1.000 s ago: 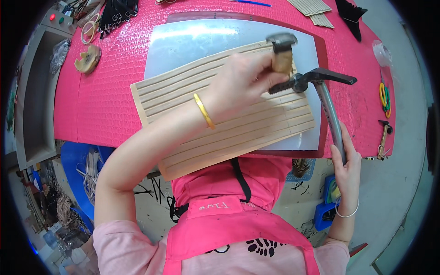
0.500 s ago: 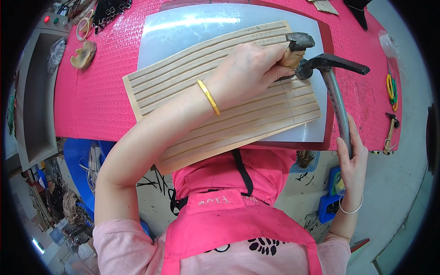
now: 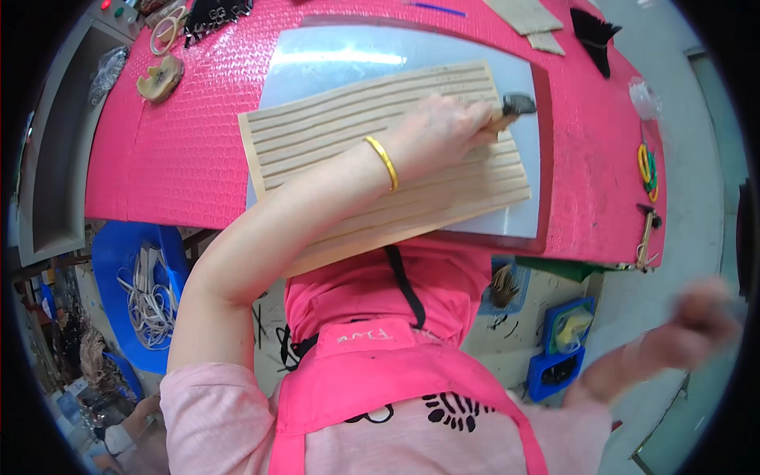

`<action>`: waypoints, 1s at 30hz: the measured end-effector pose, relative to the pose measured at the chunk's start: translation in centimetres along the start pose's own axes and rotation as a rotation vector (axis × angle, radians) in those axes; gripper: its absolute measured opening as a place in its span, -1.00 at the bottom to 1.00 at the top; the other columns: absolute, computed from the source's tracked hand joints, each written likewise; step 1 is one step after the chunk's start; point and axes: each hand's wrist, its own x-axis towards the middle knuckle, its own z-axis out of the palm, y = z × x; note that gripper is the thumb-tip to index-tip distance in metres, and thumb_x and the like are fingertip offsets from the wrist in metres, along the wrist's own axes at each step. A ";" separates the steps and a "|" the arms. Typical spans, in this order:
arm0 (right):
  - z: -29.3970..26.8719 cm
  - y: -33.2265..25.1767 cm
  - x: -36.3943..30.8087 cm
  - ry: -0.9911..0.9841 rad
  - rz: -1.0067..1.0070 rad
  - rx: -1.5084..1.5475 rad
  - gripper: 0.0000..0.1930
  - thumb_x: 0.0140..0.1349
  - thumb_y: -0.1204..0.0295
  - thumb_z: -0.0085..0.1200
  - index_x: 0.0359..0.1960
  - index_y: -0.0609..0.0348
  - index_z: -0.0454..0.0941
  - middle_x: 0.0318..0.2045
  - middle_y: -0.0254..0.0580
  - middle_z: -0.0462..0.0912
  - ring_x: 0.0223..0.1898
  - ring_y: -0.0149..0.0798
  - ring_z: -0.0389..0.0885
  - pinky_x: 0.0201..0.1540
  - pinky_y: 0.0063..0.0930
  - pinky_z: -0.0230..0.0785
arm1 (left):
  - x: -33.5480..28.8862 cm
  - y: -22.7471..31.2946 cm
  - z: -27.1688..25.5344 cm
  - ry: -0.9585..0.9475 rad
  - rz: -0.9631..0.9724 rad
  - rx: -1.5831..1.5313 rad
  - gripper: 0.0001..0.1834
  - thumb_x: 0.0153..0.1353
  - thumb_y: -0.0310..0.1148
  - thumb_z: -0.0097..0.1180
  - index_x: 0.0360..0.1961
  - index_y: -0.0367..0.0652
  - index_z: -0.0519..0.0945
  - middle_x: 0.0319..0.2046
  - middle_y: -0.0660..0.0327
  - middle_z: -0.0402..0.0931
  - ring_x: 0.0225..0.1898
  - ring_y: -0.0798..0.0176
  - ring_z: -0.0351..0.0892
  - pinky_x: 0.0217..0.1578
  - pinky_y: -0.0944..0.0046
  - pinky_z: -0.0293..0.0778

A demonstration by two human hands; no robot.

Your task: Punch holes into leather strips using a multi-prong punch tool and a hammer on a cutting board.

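The left hand (image 3: pixel 451 131) is closed round a short wooden-handled tool with a dark metal head (image 3: pixel 518 104), over the right-hand part of a flat beige panel with parallel grooves (image 3: pixel 443 194); the tool's lower end is hidden. The right hand (image 3: pixel 703 310), blurred, is well outside the right edge of the pink textured desk (image 3: pixel 594 158), over the floor; whether it grips anything I cannot tell.

The panel lies slanted on a glossy white sheet (image 3: pixel 340 67) atop a dark red board (image 3: pixel 545 158), its near left corner jutting past the desk's near edge above the lap. The sheet shows beyond its far and right edges. A pink strip separates the board from yellow-and-green-handled scissors (image 3: pixel 647 170) and a small dark-headed tool (image 3: pixel 647 235) along the right edge. A wider pink stretch lies leftward, up to a broken-rimmed cream bowl-like piece (image 3: pixel 161 79).
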 end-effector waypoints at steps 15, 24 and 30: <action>7.2 6.2 -6.3 -0.518 0.317 -0.153 -0.54 0.11 0.54 -0.06 0.11 0.17 0.27 -0.39 0.03 0.54 -0.44 -0.55 0.34 -0.33 -0.57 0.31 | 0.1 0.2 -2.1 0.082 0.047 -0.121 -0.83 0.09 -0.36 0.08 -0.44 -0.25 0.43 -0.64 0.06 0.49 -0.60 0.12 0.52 -0.56 0.18 0.43; 6.8 8.4 -6.0 -0.472 0.376 -0.042 -0.50 0.13 0.47 -0.06 0.16 0.17 0.25 -0.68 -0.51 0.23 -0.68 -0.63 0.10 -0.65 -0.71 -0.07 | -0.6 -2.2 -1.1 0.350 -0.581 -0.743 -0.83 0.14 -0.46 0.04 -0.31 -0.39 0.48 -0.47 0.15 0.55 -0.45 0.41 0.54 -0.48 0.43 0.51; 6.3 9.3 -4.5 -0.426 0.389 -0.045 -0.47 0.14 0.40 -0.05 0.18 0.20 0.21 -0.73 -0.54 0.18 -0.72 -0.65 0.07 -0.68 -0.72 -0.11 | 1.6 -5.9 -0.4 0.376 -0.604 -0.694 -0.80 0.15 -0.43 0.03 -0.30 -0.40 0.48 -0.48 0.14 0.55 -0.46 0.41 0.54 -0.52 0.42 0.52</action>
